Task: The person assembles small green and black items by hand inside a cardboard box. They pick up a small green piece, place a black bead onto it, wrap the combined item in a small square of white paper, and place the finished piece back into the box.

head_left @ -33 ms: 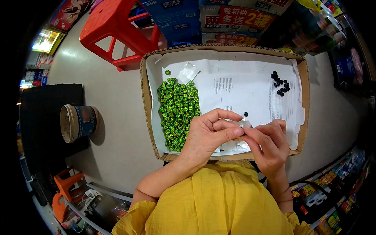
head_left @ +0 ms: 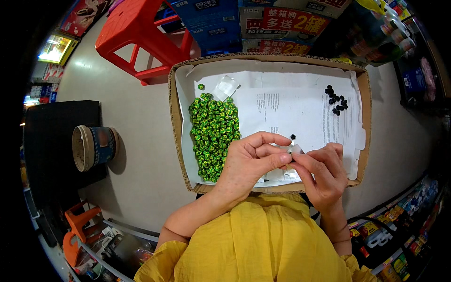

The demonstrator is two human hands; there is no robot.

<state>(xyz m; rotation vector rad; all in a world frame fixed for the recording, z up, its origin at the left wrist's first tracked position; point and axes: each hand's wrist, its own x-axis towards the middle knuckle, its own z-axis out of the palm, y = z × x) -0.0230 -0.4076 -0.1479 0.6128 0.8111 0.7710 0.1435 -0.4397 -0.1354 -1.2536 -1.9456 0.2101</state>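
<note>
My left hand point(head_left: 251, 157) and my right hand point(head_left: 322, 174) meet over the near side of a shallow cardboard box point(head_left: 176, 127). Thumb and fingers of both are closed in a pinch, tips almost touching. A small whitish film-like scrap point(head_left: 297, 148) shows between the fingertips; what else they hold is hidden. Just beyond the tips is a small black faceted piece point(head_left: 293, 137); whether it lies on the paper or hangs from the scrap I cannot tell. Left of my left hand spreads a heap of small green-and-yellow faceted pieces point(head_left: 213, 134).
White printed paper point(head_left: 291, 94) lines the box. Several black pieces point(head_left: 337, 99) lie at its far right, a clear packet point(head_left: 226, 88) at its far left. A red plastic stool point(head_left: 141, 40) and stacked cartons point(head_left: 286, 26) stand beyond. A round tub point(head_left: 94, 148) is at left.
The small black piece beyond my fingertips has shifted slightly left, and the whitish scrap has tilted a little. Both hands keep nearly the same place.
</note>
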